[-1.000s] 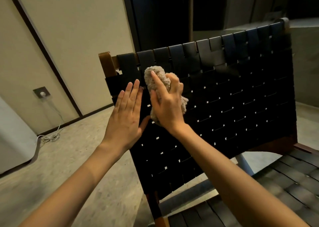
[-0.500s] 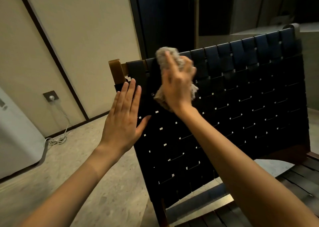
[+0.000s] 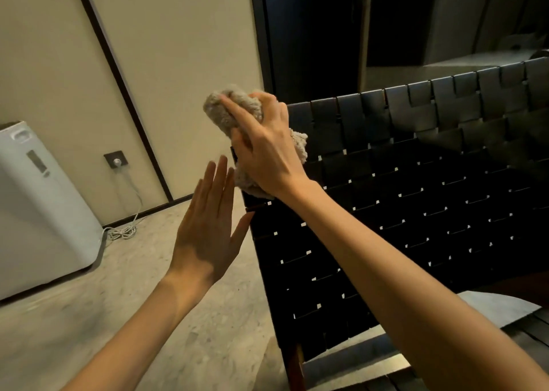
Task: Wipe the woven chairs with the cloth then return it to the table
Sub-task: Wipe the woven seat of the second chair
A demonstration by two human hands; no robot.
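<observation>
Beige fluffy cloth (image 3: 228,114) bunched against top-left corner of black woven chair backrest (image 3: 416,188), upright.

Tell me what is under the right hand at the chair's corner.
Under the right hand is the bunched beige cloth, held over the top corner of the woven chair back. The corner itself is covered and cannot be seen.
</observation>
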